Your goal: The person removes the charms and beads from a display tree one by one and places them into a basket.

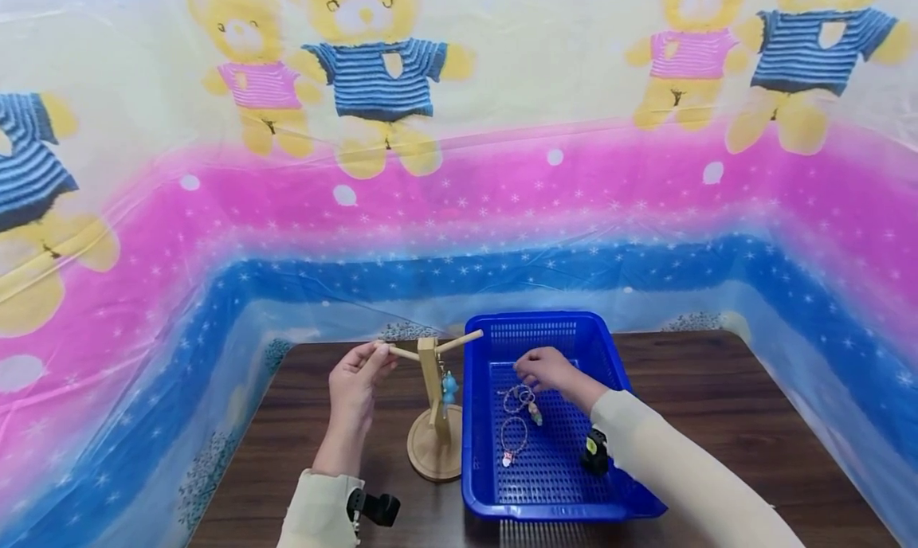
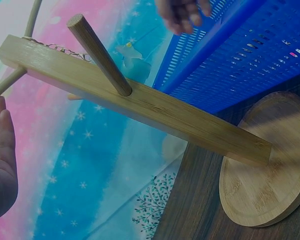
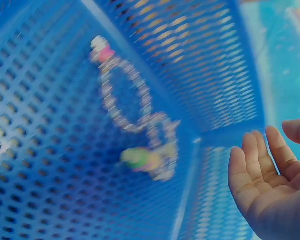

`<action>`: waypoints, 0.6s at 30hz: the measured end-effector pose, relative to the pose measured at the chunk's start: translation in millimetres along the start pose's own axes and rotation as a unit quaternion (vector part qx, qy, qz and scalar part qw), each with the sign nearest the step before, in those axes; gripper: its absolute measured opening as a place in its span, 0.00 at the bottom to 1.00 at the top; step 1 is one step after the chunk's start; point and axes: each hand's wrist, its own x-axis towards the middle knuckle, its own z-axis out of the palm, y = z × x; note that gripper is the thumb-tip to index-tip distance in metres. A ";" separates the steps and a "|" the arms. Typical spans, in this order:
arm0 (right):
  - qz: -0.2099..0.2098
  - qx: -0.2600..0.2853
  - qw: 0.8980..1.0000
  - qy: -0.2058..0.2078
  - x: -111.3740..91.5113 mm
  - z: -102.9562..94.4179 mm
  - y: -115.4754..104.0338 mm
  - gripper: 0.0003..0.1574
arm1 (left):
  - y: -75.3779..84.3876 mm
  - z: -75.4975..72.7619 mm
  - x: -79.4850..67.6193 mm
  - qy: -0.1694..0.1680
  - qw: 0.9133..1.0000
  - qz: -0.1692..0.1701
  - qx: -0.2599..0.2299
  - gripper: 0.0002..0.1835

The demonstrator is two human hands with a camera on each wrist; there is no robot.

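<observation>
A wooden stand [image 1: 430, 381] with side pegs and a round base stands on the table. My left hand [image 1: 361, 369] pinches the tip of its left peg [image 1: 403, 354] between thumb and fingers. A blue charm [image 1: 449, 389] hangs on the stand's right side, its beaded loop [image 2: 65, 50] showing in the left wrist view. Over the blue basket [image 1: 469, 420], my right hand [image 1: 548, 370] holds nothing, its fingers loosely bent. Below it lie a beaded bracelet with a greenish charm [image 1: 535, 414] and another beaded bracelet [image 1: 513, 435] with a white and pink charm [image 3: 102, 50].
The basket stands close to the right of the stand's base [image 1: 436, 456], its perforated walls rising around the bracelets. A dark wood-grain table [image 1: 717, 428] lies beneath. Behind hangs a cloth [image 1: 459, 205] printed with bears. Each wrist carries a black camera [image 1: 376, 508].
</observation>
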 end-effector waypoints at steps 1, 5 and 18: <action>-0.006 -0.002 1.000 -0.004 -3.1 -1.4 -6.0 0.18 | 0.2 -0.2 0.2 0.000 1.000 0.000 -0.001 0.17; -0.031 0.002 0.999 -0.025 -15.9 -5.9 -28.7 0.19 | 1.4 -0.8 0.3 -0.001 1.000 0.001 -0.006 0.17; -0.120 0.130 0.984 -0.036 -46.4 -4.6 -66.5 0.21 | -1.0 -0.7 -1.8 -0.013 1.000 0.012 -0.011 0.16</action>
